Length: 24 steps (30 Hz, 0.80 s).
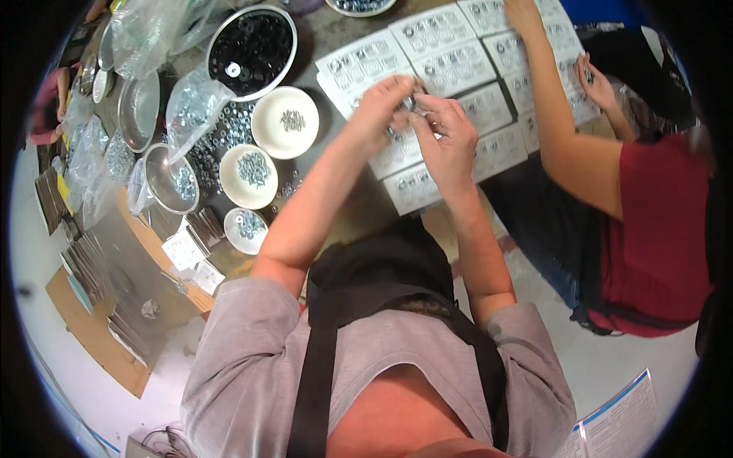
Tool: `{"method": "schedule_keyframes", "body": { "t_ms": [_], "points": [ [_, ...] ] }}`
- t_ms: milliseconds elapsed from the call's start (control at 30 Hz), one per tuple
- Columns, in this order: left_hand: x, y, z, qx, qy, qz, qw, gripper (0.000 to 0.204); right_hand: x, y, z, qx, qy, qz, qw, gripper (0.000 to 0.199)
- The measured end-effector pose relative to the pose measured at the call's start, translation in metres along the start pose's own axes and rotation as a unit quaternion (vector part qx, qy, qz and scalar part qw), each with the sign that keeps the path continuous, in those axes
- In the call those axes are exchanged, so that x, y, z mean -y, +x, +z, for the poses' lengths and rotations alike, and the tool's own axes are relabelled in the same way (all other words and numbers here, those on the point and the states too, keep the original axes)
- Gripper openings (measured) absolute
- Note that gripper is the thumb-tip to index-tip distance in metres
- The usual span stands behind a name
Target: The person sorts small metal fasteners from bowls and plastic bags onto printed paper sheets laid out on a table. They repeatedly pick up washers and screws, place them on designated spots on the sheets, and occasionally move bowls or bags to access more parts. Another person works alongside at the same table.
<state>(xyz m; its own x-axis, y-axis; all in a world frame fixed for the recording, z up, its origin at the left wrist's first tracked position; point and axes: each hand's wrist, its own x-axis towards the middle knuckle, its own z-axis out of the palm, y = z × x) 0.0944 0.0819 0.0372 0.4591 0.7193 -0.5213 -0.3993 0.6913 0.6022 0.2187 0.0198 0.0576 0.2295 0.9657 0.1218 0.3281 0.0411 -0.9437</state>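
Over rows of white printed cards [414, 187], my two hands meet, fingertips close together. A small shiny metal piece [408, 101] shows between them; its exact kind is too small to tell. The fingers of my left hand [384, 107] are bent and pinched around it, slightly blurred. From the other side, my right hand [449, 137] has its thumb and fingers closed on the same piece. More bits of metal [392, 132] glint just under my left fingers, partly hidden.
Left of my forearm stand white bowls of small screws [279, 141], bolts [236, 195] and nuts or washers [231, 235]. Behind them is a large bowl of black parts [211, 70]. Loose nuts [229, 126] and plastic bags [197, 107] crowd the table. At right, a co-worker's arm [569, 156] reaches across the cards.
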Motion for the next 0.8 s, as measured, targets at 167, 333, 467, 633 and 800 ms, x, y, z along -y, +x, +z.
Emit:
{"method": "schedule_keyframes", "body": {
  "t_ms": [167,333,467,633,800],
  "points": [
    [0.092,-0.086,-0.003,-0.098,0.209,-0.025,0.973,0.029,0.007,-0.098,-0.024,0.11,-0.102,0.119,0.982,0.018],
    [0.144,-0.121,-0.021,-0.083,0.266,-0.096,0.956,0.028,-0.001,-0.168,-0.022,0.081,-0.048,0.223,0.97,0.013],
    [0.165,-0.115,-0.029,-0.102,0.294,-0.046,0.949,0.028,-0.02,-0.177,-0.022,0.039,-0.093,0.196,0.975,0.014],
    [0.169,-0.124,-0.05,-0.049,0.196,-0.139,0.969,0.024,-0.078,-0.14,-0.039,-0.089,-0.132,0.22,0.963,0.015],
    [0.174,-0.121,-0.059,-0.009,0.199,-0.132,0.971,0.024,-0.108,-0.126,-0.043,-0.019,-0.258,0.16,0.953,0.02]
  ]
}}
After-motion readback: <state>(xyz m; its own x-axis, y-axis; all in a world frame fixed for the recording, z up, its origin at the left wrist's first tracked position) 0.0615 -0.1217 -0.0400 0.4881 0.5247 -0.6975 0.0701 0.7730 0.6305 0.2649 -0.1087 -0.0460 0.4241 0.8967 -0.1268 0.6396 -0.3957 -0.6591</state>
